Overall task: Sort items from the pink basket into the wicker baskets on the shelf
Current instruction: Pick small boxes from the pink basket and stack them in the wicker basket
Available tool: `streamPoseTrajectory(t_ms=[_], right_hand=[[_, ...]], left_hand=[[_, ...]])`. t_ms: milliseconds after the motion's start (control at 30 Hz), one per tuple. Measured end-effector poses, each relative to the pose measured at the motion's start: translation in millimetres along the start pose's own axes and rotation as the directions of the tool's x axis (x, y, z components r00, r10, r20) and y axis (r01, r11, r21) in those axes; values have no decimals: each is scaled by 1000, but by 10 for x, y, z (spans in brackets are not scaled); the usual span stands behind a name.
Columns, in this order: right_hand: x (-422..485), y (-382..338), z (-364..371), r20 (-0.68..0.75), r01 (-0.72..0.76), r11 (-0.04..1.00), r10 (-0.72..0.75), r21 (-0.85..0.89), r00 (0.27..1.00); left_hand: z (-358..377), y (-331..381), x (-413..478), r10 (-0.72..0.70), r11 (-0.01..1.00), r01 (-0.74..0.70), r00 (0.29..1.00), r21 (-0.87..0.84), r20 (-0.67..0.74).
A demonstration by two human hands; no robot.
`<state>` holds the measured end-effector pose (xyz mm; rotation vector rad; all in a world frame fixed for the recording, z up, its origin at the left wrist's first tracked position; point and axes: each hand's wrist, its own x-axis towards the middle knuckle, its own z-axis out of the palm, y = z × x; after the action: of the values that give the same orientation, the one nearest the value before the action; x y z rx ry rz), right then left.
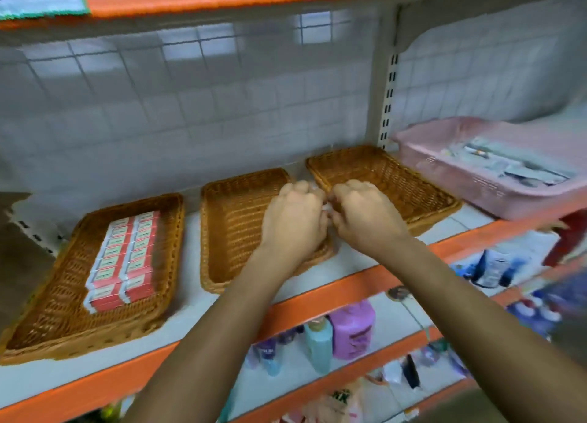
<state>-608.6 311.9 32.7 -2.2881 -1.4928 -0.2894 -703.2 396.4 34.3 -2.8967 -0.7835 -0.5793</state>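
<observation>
Left hand (293, 220) and right hand (365, 216) meet above the middle basket (228, 228), both grips clenched on a small pale item (326, 207). Pink basket (444, 181) sits at 2 o'clock on the shelf (190, 311); red boxes (127, 257) fill the 8 o'clock basket (57, 311).

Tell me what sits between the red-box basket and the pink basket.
In the head view, two wicker baskets: the middle basket and the right basket, with the left hand and right hand over their neighbouring rims.
</observation>
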Motion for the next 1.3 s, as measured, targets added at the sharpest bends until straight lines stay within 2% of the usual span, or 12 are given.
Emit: streamPoseTrajectory(t_ms=[167, 367, 567, 700, 800, 900, 967, 1033, 1100, 1200, 1300], right_hand=[[-255, 939, -304, 12, -98, 991, 99, -92, 995], [-460, 1812, -611, -39, -238, 960, 235, -146, 971], [-344, 2401, -803, -60, -333, 929, 328, -159, 943], [-150, 2786, -868, -22, -407, 891, 411, -203, 911], [18, 3091, -868, 74, -465, 855, 492, -232, 868], [161, 3318, -807, 162, -501, 815, 558, -293, 814], [232, 3399, -759, 222, -510, 792, 592, -335, 775], [296, 3469, -706, 271, -488, 786, 599, -379, 754], [353, 3532, -669, 305, -475, 788, 598, -392, 741], [407, 3621, -637, 332, -488, 791, 603, -370, 726], [427, 3669, -623, 344, -494, 794, 602, -355, 721]], left_hand=[[217, 935, 421, 120, 992, -119, 992, -29, 24], [390, 1785, 902, 275, 958, -274, 961, -88, 9], [507, 2248, 1441, 393, 917, -391, 919, -74, 14], [632, 2419, 1851, 460, 887, -453, 880, -87, 119], [760, 2485, 2166, 545, 837, -535, 800, -111, 252], [872, 2531, 2414, 634, 766, -608, 657, -209, 408], [935, 2560, 2502, 681, 724, -619, 569, -305, 461], [1011, 2600, 2545, 723, 687, -596, 511, -415, 464], [1102, 2664, 2572, 749, 660, -600, 479, -452, 457], [1195, 2759, 2619, 754, 652, -632, 486, -419, 441], [1241, 2784, 2684, 736, 675, -588, 488, -446, 469]])
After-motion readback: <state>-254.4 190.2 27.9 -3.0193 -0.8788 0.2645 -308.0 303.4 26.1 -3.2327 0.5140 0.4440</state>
